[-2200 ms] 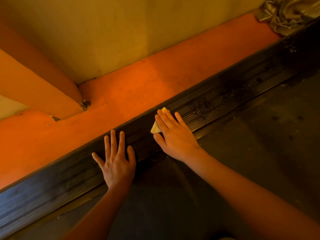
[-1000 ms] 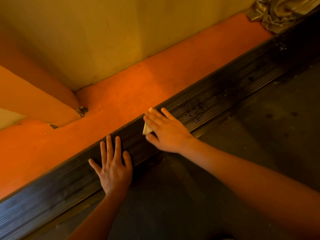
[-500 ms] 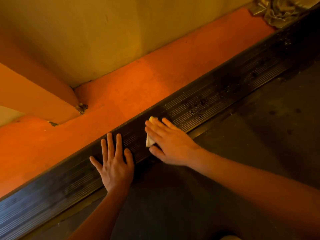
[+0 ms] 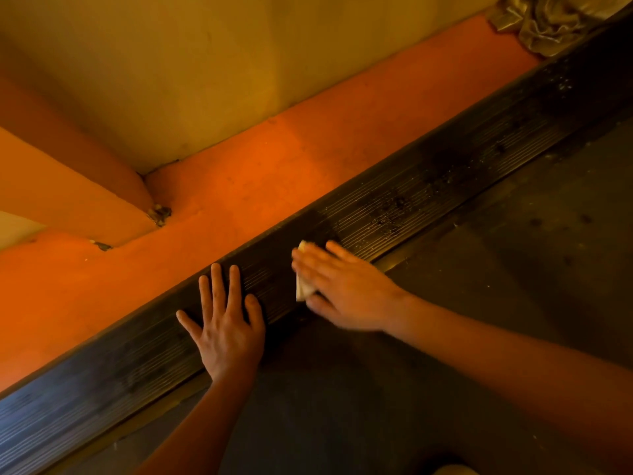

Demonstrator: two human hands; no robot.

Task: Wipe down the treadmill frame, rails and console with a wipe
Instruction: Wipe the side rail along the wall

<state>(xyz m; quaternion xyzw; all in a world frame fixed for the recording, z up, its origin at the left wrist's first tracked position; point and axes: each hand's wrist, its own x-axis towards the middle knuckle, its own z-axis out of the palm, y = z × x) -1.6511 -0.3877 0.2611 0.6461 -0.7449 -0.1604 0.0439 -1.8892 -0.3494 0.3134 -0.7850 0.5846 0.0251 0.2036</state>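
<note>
Pale and thin, the wipe [image 4: 302, 291] lies on the ribbed black side rail [image 4: 428, 190] of the treadmill, pinned under the right hand [image 4: 346, 289], with only its edge and one corner showing past the fingers. That hand is flat, fingers straight and pressing down, not curled round anything; it is blurred, so I cannot tell more about the thumb. I judge the wipe to be very light, limp and probably damp, so it will bunch or roll up if I push it from one edge. Pressure from flat fingers over its middle is the best hold, with strokes along the grooves and not across them. The rail itself looks stiff and fixed, and its ridges should catch the wipe a little. Specks and droplets [image 4: 390, 214] sit on the rail beyond the right hand. The left hand [image 4: 226, 327] rests spread and flat on the same rail, just beside the right, holding nothing; I take it as a brace. The dark belt [image 4: 479, 303] runs alongside the rail, and an orange floor [image 4: 239, 186] lies on the rail's far side. My count: one wipe, one rail in view, two hands, one crumpled cloth [image 4: 555, 18] at the far corner. The console is not in view.
</note>
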